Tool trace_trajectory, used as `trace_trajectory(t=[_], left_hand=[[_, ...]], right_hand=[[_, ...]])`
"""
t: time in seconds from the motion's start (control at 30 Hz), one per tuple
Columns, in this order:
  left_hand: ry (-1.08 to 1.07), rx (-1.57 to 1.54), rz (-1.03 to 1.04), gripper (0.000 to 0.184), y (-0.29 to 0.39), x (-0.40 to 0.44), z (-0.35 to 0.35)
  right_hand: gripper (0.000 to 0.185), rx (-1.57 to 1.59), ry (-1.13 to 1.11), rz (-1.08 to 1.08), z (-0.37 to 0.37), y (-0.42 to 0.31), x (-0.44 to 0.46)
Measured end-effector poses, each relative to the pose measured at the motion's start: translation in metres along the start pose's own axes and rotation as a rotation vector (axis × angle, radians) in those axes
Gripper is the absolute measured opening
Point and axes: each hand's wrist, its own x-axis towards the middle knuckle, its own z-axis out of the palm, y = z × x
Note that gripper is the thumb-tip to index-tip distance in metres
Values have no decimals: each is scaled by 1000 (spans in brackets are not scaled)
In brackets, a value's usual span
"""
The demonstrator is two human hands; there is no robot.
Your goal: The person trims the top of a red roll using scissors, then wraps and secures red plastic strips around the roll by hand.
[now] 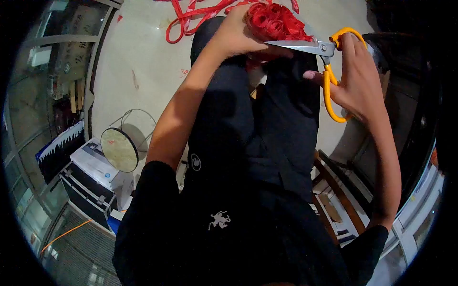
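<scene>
My left hand (pixel 237 34) is closed around a bunch of red rolled roses (pixel 276 21), which look like ribbon or fabric, above my knees. In my right hand (pixel 359 76) is a pair of scissors (pixel 320 47) with yellow handles, the fingers through the upper loop and the thumb by the lower one. The scissor blades point left, just below the roses and close to my left fingers; they look nearly closed. Whether the blades touch the roses or a ribbon, I cannot tell. Long red ribbon (pixel 179 21) lies in loops on the floor beyond my left knee.
On the left, a round stool (pixel 119 149) stands beside a white box (pixel 94 162) on a black case (pixel 88 186). Glass-paned doors line the left side. A wooden-framed piece (pixel 341 195) is at my right. Small red scraps (pixel 119 18) lie on the pale floor.
</scene>
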Motion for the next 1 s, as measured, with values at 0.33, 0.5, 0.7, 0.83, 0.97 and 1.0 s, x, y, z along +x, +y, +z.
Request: trace_trajectory(t=[0.33,0.5,0.7,0.83,0.97,1.0], left_hand=[[6,-100,1,88,39,3,6],[36,119,122,74,35,3,7],[1,105,-21,72,30,-3,14],[98,177,68,72,34,-3,7],[22,101,51,77,45,4,4],[-2,-20,37,84,50,6,4]], right_hand=[[48,127,-44,23,-5,3,-3],[49,114,108,6,0,-3,-5],[52,46,189,-93,7,0,4],[46,33,89,-65,4,9,3],[47,146,-42,-17,-8,8,-2],[47,146,-42,-15,-6,6,-4]])
